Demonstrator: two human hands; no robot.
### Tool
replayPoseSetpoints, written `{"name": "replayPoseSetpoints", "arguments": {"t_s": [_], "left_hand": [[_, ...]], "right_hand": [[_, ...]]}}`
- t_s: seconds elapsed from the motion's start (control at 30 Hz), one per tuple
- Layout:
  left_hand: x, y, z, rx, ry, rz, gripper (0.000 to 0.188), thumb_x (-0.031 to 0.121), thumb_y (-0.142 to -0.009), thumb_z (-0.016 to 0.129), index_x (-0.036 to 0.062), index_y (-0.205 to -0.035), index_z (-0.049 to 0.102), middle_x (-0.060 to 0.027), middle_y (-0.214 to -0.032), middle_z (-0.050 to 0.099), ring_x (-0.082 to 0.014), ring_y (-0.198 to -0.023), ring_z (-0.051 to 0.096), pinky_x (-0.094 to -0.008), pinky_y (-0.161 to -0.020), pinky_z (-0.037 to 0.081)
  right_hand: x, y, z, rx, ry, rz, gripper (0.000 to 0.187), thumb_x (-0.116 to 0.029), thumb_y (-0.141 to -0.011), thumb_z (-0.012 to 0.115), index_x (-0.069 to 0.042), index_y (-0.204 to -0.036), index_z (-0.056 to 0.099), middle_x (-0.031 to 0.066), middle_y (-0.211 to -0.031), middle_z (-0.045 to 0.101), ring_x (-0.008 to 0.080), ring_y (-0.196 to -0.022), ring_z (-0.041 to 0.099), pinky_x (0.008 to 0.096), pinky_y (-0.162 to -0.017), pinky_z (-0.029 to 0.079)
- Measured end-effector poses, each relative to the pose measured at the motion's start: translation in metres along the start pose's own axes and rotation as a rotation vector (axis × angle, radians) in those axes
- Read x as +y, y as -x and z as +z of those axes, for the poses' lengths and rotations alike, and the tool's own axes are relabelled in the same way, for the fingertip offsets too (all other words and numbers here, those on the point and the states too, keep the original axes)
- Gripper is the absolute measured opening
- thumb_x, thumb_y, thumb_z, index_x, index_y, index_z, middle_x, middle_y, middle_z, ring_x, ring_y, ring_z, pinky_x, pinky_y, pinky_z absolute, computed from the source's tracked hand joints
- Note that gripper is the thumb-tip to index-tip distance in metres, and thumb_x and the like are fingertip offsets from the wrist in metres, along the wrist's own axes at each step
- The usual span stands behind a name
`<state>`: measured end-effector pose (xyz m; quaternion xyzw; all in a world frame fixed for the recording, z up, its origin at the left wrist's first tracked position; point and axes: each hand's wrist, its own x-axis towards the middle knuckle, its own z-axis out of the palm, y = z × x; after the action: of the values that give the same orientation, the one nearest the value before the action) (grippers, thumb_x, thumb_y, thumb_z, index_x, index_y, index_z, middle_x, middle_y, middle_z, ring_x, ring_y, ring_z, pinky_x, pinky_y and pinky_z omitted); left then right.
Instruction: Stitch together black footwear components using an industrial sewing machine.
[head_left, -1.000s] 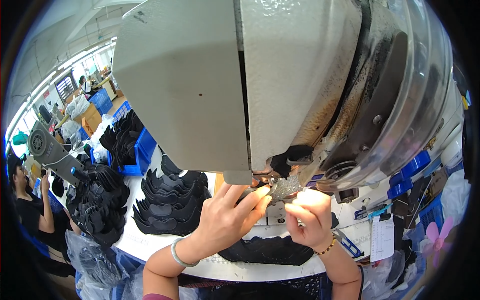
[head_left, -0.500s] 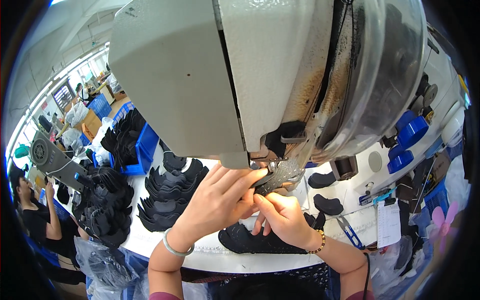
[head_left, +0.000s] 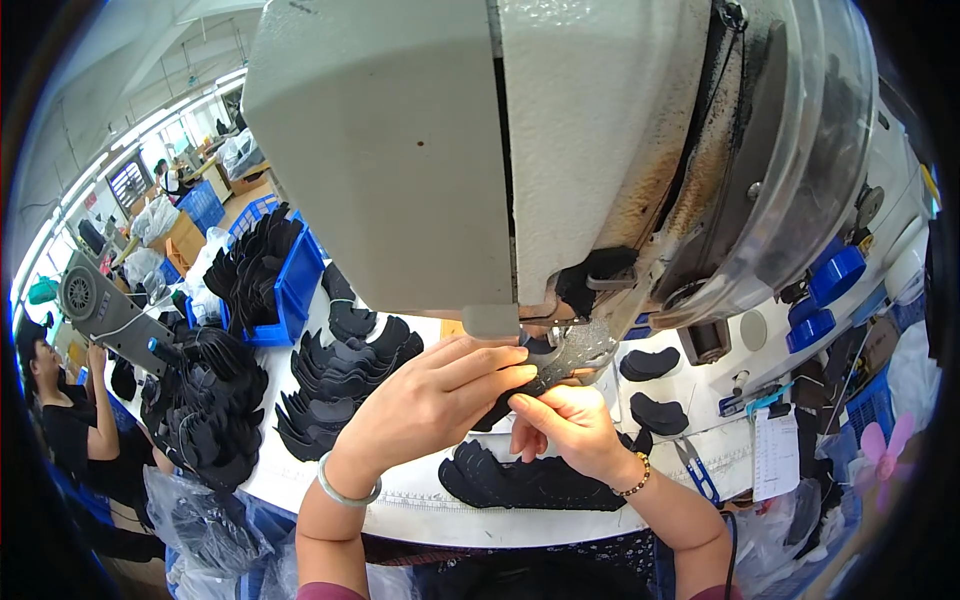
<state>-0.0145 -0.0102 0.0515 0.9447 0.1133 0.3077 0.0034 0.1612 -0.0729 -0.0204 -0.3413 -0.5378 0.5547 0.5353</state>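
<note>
At the head of a large sewing machine (head_left: 400, 180), both hands work on a small curved black fabric piece (head_left: 494, 414). My left hand (head_left: 425, 405) presses its fingers, held together, along the piece beside the needle area; its thumb is hidden. My right hand (head_left: 575, 428) pinches the piece's right edge between thumb and bent fingers. The machine head partly covers the needle. Close below the hands, a row of overlapping black curved pieces (head_left: 530, 482) lies along the table's front edge.
Stacks of black pieces (head_left: 340, 385) and a blue crate (head_left: 295, 300) stand to the left. Two single black pieces (head_left: 658, 412), blue-handled thread snips (head_left: 705, 482) and a paper pad (head_left: 776, 455) lie right. A person (head_left: 75, 410) sits at far left.
The view has shifted slightly, so the machine head appears farther right. My left fingers have moved a little lower, nearer the right hand; both hands remain on the black piece.
</note>
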Motion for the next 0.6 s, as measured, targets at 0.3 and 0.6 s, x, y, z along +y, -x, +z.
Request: {"name": "replayPoseSetpoints", "arguments": {"t_s": [0.3,0.6], "left_hand": [[0.0003,0.0001,0.0012,-0.018,0.04,-0.026,0.033,0.004,-0.073,0.067,-0.0015,-0.104,0.062,-0.0095,-0.108,0.06,-0.0248,-0.1,0.06,-0.0341,-0.087,0.05],[0.0025,-0.001,0.0038,0.002,0.039,0.005,0.035,0.004,-0.072,0.066,-0.0031,-0.106,0.06,-0.0105,-0.104,0.06,-0.0268,-0.102,0.059,-0.0348,-0.085,0.051]], "right_hand": [[-0.0056,-0.0003,-0.0052,-0.034,0.031,0.043,0.031,-0.024,-0.094,0.055,-0.002,-0.074,0.064,0.0024,-0.065,0.063,0.0062,-0.053,0.057,0.018,-0.049,0.045],[-0.0047,-0.0024,-0.0048,-0.035,0.079,0.035,0.027,-0.017,-0.094,0.055,0.001,-0.075,0.062,0.0027,-0.064,0.061,0.0069,-0.054,0.057,0.0198,-0.051,0.047]]}}
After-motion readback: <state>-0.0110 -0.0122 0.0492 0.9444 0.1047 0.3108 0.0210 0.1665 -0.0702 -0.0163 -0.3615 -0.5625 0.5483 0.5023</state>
